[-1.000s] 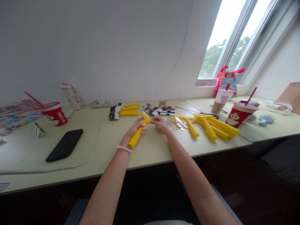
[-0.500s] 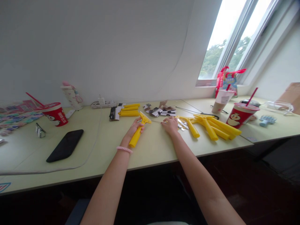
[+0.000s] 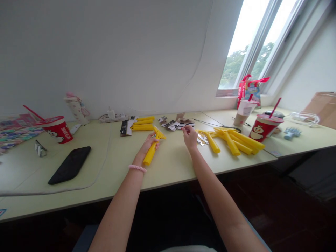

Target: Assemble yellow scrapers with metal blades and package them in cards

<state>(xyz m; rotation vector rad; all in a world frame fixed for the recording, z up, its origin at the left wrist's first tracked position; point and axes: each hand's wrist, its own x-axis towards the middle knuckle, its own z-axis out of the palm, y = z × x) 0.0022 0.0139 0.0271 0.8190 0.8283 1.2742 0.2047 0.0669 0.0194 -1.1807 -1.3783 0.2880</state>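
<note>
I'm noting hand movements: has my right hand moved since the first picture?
Yes: the right hand has shifted rightward, nearer the pile of yellow scrapers on the desk.

Daylight through the window (image 3: 244, 45) (blown white), edges bowed.

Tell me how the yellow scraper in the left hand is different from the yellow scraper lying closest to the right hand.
The scraper held in the left hand is lifted off the desk, while the other yellow scraper lies on it. The held one's handle slants toward the left, and the lying one's slants toward the right. Both are bright yellow, with a long handle and a wide head.
</note>
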